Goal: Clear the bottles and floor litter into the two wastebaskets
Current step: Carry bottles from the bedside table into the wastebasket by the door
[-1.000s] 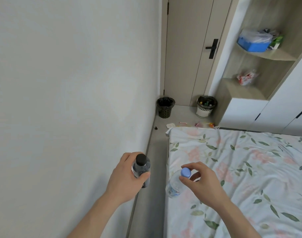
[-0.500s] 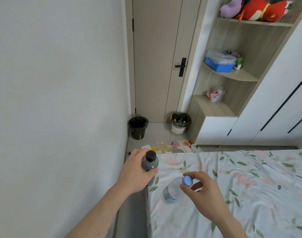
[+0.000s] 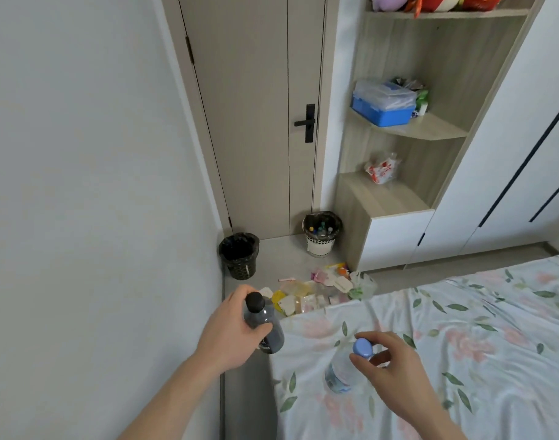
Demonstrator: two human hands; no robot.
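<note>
Bedroom floor (image 3: 281, 258) ahead: left hand (image 3: 230, 335) grips dark bottle (image 3: 264, 325), right hand (image 3: 395, 373) pinches clear bottle (image 3: 345, 369); next, carry both to white wastebasket (image 3: 321, 236).

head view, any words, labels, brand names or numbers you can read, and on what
None can be read.
Dark bottle in the left hand: label print too blurred.
Clear bottle held by the right hand: blue label band, blurred.
White wastebasket: pale sticker, too small.
Red and white bag on the shelf: red markings, unreadable.
Floor litter: wrappers too small.
</note>
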